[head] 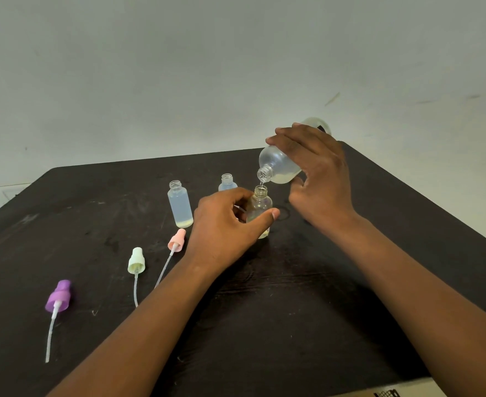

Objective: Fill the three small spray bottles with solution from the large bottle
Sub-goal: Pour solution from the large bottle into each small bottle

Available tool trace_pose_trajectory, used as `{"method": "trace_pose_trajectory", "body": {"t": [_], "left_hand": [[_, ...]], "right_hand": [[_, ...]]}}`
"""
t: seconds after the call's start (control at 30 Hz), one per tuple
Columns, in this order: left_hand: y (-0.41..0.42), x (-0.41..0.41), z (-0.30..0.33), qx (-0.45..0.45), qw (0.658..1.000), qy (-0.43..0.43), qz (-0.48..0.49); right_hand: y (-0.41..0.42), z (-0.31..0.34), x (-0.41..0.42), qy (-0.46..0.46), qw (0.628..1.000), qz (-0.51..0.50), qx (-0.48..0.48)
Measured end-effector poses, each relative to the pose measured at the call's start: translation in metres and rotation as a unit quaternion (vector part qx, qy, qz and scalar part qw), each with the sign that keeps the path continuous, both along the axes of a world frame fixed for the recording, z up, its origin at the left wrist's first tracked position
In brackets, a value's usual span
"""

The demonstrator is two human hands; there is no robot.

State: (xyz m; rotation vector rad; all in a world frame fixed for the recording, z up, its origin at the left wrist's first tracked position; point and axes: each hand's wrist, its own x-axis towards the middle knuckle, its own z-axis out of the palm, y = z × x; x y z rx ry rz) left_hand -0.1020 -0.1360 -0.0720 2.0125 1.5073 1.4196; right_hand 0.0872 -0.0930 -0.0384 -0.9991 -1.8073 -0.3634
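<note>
Head view shows the right hand (319,173) wrapped around the large bottle (280,164), tipped neck-down so a thin stream drops into the small bottle (260,209) directly under its mouth. The left hand (224,227) pinches that small bottle between thumb and fingers, probably to steady the narrow opening on the dark table (293,310). Left of this grip stands a second small bottle (180,204), just behind the fingers a third (227,182), both uncapped. Three spray caps (136,263) lie further left, likely awaiting refitting.
</note>
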Motion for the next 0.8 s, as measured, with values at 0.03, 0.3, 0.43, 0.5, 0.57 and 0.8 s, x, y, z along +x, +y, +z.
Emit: {"method": "trace_pose_trajectory", "body": {"t": [0.03,0.3,0.43,0.5,0.57,0.8], "left_hand": [[-0.0001,0.0001,0.0001,-0.001,1.000,-0.001,0.000],[-0.0005,0.0003,0.0000,-0.004,1.000,0.000,-0.001],[-0.0006,0.0006,0.0004,-0.005,1.000,0.000,-0.003],[-0.0009,0.0003,0.0003,-0.004,1.000,0.003,-0.001],[-0.0009,0.0001,0.0002,-0.005,1.000,0.004,-0.003],[-0.0007,0.0002,0.0006,-0.004,1.000,0.004,-0.005]], "right_hand": [[0.0001,0.0002,0.0001,0.001,1.000,0.001,0.000],[0.0006,0.0001,0.0005,-0.001,1.000,0.003,0.002],[0.0014,-0.0004,0.0005,-0.001,1.000,0.002,0.003],[0.0014,-0.0008,0.0007,-0.002,1.000,0.001,0.003],[0.0014,-0.0008,0.0007,-0.001,1.000,0.000,0.004],[0.0001,-0.0004,0.0005,-0.001,1.000,0.002,0.001]]}}
